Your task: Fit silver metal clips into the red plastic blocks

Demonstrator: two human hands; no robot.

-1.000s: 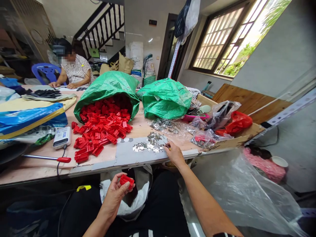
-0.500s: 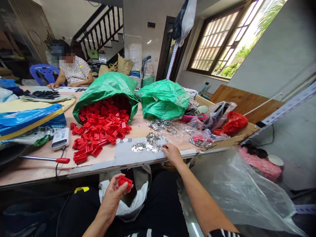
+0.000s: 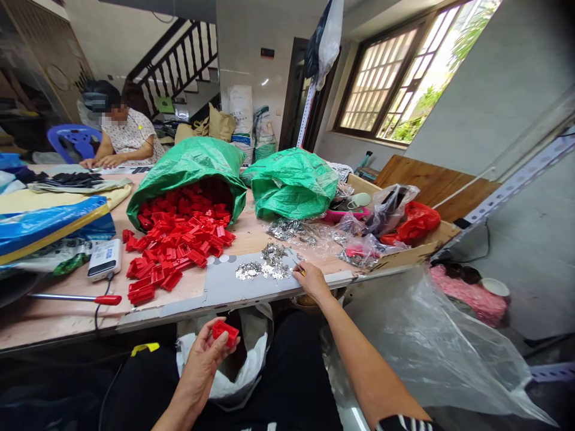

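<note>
Your left hand (image 3: pixel 202 353) pinches a red piece (image 3: pixel 225 333) short of the table edge (image 3: pixel 269 294); your right hand (image 3: pixel 312 281), well apart, grips a slim tool (image 3: pixel 298 266) beside the metal pieces (image 3: pixel 274 263). Grey sheet (image 3: pixel 224 288) gives a flat strip between them and the edge.

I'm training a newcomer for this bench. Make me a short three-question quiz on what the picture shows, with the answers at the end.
1. Multiple choice: what does the left hand hold?
A) a white cup
B) a red plastic piece
C) a clear bag

2. True or false: the right hand is buried in the heap of red pieces.

3. Fill in the missing word: the heap of red pieces spills from the mouth of a ____ bag.

Key:
1. B.
2. False: the right hand is beside the silvery metal pieces on the grey sheet, holding a slim tool.
3. Green.
</note>
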